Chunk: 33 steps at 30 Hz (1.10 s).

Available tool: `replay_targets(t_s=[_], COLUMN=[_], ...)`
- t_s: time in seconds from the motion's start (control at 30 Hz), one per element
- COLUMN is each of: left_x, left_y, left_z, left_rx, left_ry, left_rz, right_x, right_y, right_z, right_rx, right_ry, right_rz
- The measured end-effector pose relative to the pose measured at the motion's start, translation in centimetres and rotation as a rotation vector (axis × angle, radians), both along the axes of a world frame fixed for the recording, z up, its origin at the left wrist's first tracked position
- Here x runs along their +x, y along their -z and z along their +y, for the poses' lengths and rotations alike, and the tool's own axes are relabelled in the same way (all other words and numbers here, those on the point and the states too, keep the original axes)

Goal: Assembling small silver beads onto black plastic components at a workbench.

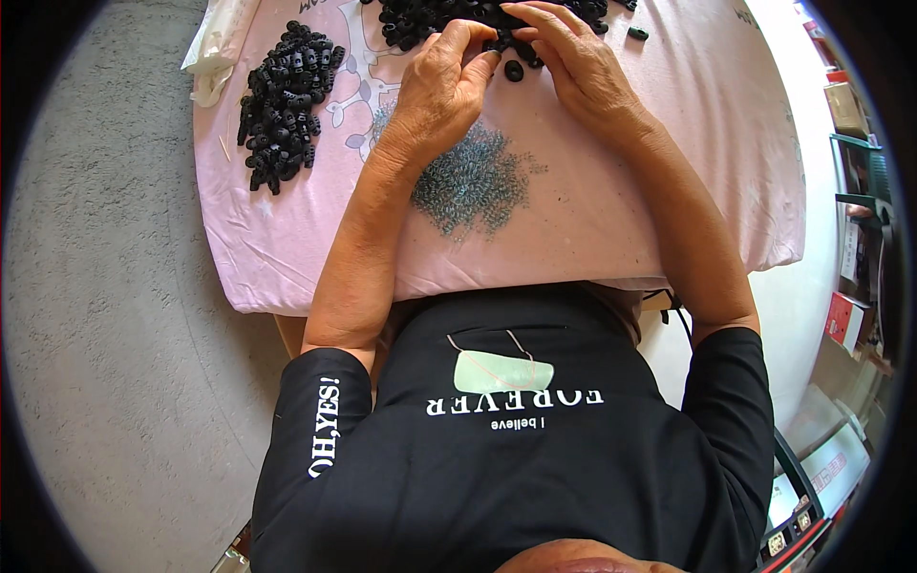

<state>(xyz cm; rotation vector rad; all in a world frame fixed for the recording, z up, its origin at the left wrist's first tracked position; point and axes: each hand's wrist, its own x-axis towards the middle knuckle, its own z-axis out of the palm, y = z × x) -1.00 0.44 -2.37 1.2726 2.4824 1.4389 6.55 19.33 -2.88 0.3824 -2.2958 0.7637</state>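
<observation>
Both hands meet over the far pile of small black plastic pieces [406, 21], which look like cord lock parts. My left hand [444, 81] is closed, thumb and forefinger pinching what appears to be one small black piece at their tips. Opposite it, my right hand [587, 81] reaches in with its fingers bent and apart, the fingertips over the pile; I make out nothing held in it. A single round black piece [514, 71] lies between the hands. Nearer me, partly behind my left wrist, spreads a heap of tiny metal springs [473, 186].
Left of my left arm is a long pile of black cord locks [287, 100]. A white plastic bag [224, 38] hangs at the table's left edge. One black piece [638, 33] lies apart at the far right. The pink cloth [592, 239] covers the table; shelved goods [845, 105] stand beyond its right side.
</observation>
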Motion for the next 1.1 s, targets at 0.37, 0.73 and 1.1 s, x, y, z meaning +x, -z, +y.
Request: replay_targets(t_s=[0.37, 0.73, 1.1], left_x=[0.1, 0.3, 0.5], left_y=[-0.8, -1.3, -1.2], left_z=[-0.1, -0.4, 0.0], left_rx=[-0.010, -0.017, 0.009], left_ry=[-0.005, -0.045, -0.008], left_rz=[0.146, 0.063, 0.051], right_x=[0.4, 0.0, 0.0], right_y=[-0.1, 0.7, 0.2], right_z=[-0.1, 0.2, 0.2], right_rx=[-0.350, -0.388, -0.133], right_ry=[-0.153, -0.148, 0.008], right_rz=[-0.198, -0.161, 0.000])
